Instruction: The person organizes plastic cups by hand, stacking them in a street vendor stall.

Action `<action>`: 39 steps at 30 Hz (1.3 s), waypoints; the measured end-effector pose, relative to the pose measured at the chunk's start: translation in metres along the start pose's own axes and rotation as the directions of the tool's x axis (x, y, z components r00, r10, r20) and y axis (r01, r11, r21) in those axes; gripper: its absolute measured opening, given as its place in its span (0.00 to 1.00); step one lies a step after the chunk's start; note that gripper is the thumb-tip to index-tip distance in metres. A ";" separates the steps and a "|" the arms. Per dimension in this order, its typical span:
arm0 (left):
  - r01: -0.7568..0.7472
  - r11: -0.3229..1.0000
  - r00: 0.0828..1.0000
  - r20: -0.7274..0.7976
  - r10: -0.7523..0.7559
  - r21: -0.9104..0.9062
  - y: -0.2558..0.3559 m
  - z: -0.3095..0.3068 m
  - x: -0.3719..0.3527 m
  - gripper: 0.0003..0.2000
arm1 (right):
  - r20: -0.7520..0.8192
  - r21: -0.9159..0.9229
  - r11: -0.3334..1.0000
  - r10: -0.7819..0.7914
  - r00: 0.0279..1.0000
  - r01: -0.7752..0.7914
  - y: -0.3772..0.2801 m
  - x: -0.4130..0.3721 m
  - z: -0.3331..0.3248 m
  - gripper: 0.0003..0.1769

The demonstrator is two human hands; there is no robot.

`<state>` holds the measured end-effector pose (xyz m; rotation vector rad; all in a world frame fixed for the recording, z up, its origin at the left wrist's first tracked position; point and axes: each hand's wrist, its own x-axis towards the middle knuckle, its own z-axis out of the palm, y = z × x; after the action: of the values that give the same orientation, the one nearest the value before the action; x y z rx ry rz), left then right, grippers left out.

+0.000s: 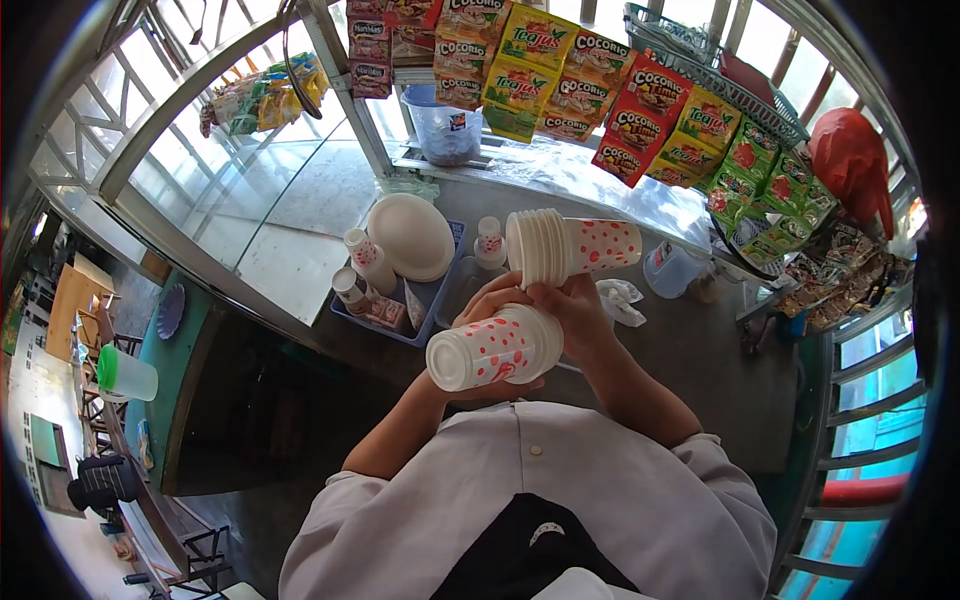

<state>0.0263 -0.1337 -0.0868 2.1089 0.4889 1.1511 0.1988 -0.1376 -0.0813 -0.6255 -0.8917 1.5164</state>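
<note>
Two stacks of white paper cups with red dots are held close together in front of the chest. My left hand [490, 303] is wrapped round the lower stack [494, 347], whose closed base points left. The upper stack [572, 247], rims to the left and base to the right, is in my right hand [578, 308], which grips it from below near the rims. The fingers of both hands meet between the stacks. Just beyond, a blue tray [430, 325] holds a round white lid [410, 237], more dotted cups [369, 262] and small packets.
Drink sachets [530, 65] hang in strips overhead. A clear bucket [444, 130] stands by the window. To the right are a pale blue pitcher [672, 270] and a crumpled white bag [621, 300]. A glass case [270, 200] stands on the left, with a green-lidded container [127, 374] beyond.
</note>
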 end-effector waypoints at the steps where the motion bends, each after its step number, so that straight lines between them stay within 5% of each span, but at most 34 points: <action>1: 0.000 1.000 1.000 0.000 0.000 -0.001 0.000 0.000 0.000 0.43 | -0.016 0.001 0.999 -0.042 0.999 0.042 0.003 0.001 0.001 0.28; 25: 0.072 0.994 0.997 0.011 -0.072 -0.078 -0.003 0.004 0.007 0.43 | -0.057 0.004 0.999 -0.046 0.997 0.046 0.001 0.008 -0.001 0.33; 30: 0.177 0.896 0.979 -0.017 -0.201 -0.407 -0.023 0.001 -0.002 0.45 | -0.085 -0.017 0.994 0.108 0.990 -0.110 0.021 0.034 -0.046 0.39; 33: 0.244 0.833 0.940 -0.088 -0.329 -0.496 -0.031 -0.011 -0.018 0.44 | -0.082 -0.201 0.980 -0.022 0.996 0.006 0.047 0.058 -0.092 0.42; 36: 0.312 0.730 0.867 -0.132 -0.480 -0.608 -0.035 -0.025 -0.034 0.43 | -0.188 -0.366 0.921 0.066 0.980 -0.132 0.076 0.079 -0.142 0.47; 39: 0.303 0.632 0.786 -0.188 -0.589 -0.713 -0.041 -0.029 -0.042 0.41 | -0.264 -0.851 0.498 -0.131 0.956 -0.167 0.140 0.116 -0.220 0.53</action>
<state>-0.0211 -0.1195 -0.1294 1.0354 0.6525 1.2150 0.2802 0.0163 -0.3072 -1.5740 -1.4094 0.8270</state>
